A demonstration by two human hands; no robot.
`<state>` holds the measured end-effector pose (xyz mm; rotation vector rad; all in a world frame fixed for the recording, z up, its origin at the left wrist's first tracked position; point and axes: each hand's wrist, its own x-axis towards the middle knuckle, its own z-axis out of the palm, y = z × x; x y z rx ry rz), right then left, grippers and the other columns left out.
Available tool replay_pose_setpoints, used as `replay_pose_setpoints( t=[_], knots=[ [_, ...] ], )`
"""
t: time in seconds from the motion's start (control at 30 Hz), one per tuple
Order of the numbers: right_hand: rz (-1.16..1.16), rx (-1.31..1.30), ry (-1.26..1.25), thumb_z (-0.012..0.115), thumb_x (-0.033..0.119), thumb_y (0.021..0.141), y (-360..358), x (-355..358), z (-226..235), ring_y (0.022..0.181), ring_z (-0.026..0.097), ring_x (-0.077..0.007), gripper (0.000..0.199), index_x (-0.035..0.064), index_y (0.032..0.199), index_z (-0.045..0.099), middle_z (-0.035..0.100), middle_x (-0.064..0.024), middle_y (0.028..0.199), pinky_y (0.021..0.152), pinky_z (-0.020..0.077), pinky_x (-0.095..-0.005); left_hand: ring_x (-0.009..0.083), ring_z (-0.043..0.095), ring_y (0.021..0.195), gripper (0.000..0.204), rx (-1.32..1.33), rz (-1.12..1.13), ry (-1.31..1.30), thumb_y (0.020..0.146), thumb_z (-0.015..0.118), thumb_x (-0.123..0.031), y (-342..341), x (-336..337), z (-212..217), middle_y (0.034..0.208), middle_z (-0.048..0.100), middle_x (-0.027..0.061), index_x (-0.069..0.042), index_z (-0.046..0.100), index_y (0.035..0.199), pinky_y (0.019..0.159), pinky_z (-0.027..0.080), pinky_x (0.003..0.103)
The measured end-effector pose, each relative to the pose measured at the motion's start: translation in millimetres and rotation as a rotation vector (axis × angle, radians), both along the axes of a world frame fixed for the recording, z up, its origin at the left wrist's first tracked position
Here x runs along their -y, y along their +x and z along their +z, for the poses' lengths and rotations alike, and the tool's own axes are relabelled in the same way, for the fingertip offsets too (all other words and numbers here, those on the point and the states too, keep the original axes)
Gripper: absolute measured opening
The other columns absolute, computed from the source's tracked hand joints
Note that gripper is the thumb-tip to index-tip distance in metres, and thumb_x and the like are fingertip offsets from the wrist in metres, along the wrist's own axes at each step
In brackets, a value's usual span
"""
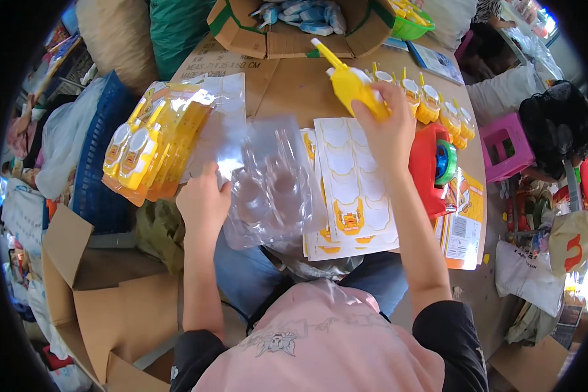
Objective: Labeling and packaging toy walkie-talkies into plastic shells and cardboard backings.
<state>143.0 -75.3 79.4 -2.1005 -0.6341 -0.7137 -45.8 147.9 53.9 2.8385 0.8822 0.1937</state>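
My right hand (389, 124) grips a yellow toy walkie-talkie (355, 88) with a pale-tipped antenna, raised above the table. The fingers of my left hand (204, 201) are closed on the edge of a clear plastic blister tray (277, 186), whose moulded hollows look bare. Under and beside the tray lie white sticker sheets (366, 189) with yellow-outlined shapes, some stickers peeled off. Several similar yellow toys (430, 104) stand in a row beyond my right hand. To the left, a stack of packed yellow toys (140, 153) in clear blisters leans on the table.
A cardboard box (268, 46) holding blue-and-white pieces stands at the back, near a green basket (411, 27). A red tape dispenser (431, 176) and orange printed cards (460, 228) sit at right. A blue crate (101, 163) and open carton (124, 307) flank the left; a pink stool (503, 147) stands right.
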Motion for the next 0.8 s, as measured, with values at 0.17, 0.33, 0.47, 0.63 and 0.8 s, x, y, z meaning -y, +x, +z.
replay_pose_setpoints(
  t=[0.17,0.33,0.47,0.63,0.8],
  knots=[
    [0.233,-0.312,0.415,0.077,0.013,0.073,-38.4,10.5,-3.6,0.079,0.059,-0.0146,0.037,0.0031,0.101,0.055,0.063,-0.0084,0.092,0.071,0.0462,-0.0267,0.0352,0.063,0.078,0.035,0.067,-0.044,0.088,0.076,0.069,-0.028,-1.3,-2.9,17.5,0.078,0.065,0.0143,-0.009,0.057,0.102,0.064,0.048,0.046],
    [0.404,-0.543,0.659,0.074,0.014,0.078,-52.6,18.1,0.6,0.083,0.06,-0.0106,0.034,0.0022,0.102,0.053,0.064,-0.0078,0.092,0.065,0.0454,-0.0209,0.0345,0.063,0.077,0.034,-0.114,-0.021,-0.034,0.075,0.07,-0.039,-1.8,-17.9,13.2,0.077,0.065,0.0138,-0.006,0.063,0.081,0.065,0.048,0.044],
    [0.417,-0.579,0.667,0.073,0.013,0.079,-54.8,24.4,-1.7,0.085,0.062,-0.0123,0.036,0.0022,0.106,0.051,0.065,-0.009,0.093,0.068,0.0464,-0.0216,0.0341,0.063,0.076,0.033,-0.078,-0.046,-0.025,0.074,0.071,-0.037,0.2,-9.7,11.1,0.076,0.065,0.0131,-0.005,0.062,0.074,0.064,0.048,0.045],
    [0.436,-0.678,0.736,0.073,0.012,0.08,-69.7,28.5,9.9,0.089,0.063,-0.0157,0.047,0.0029,0.117,0.046,0.064,-0.0115,0.099,0.075,0.0492,-0.025,0.0322,0.061,0.069,0.028,-0.025,-0.018,0.082,0.076,0.07,-0.029,3.9,-1.4,33.0,0.069,0.062,0.0117,-0.004,0.06,0.076,0.061,0.047,0.042],
    [0.679,-1.006,0.832,0.07,0.007,0.081,-95.5,22.4,22.0,0.092,0.062,-0.0185,0.062,0.0084,0.132,0.035,0.059,-0.0132,0.105,0.077,0.0509,-0.0281,0.0167,0.052,0.054,0.024,0.521,-0.176,-0.3,0.084,0.063,-0.017,5.0,7.9,48.5,0.061,0.055,0.0074,-0.003,0.048,0.071,0.051,0.038,0.03]
  ],
)
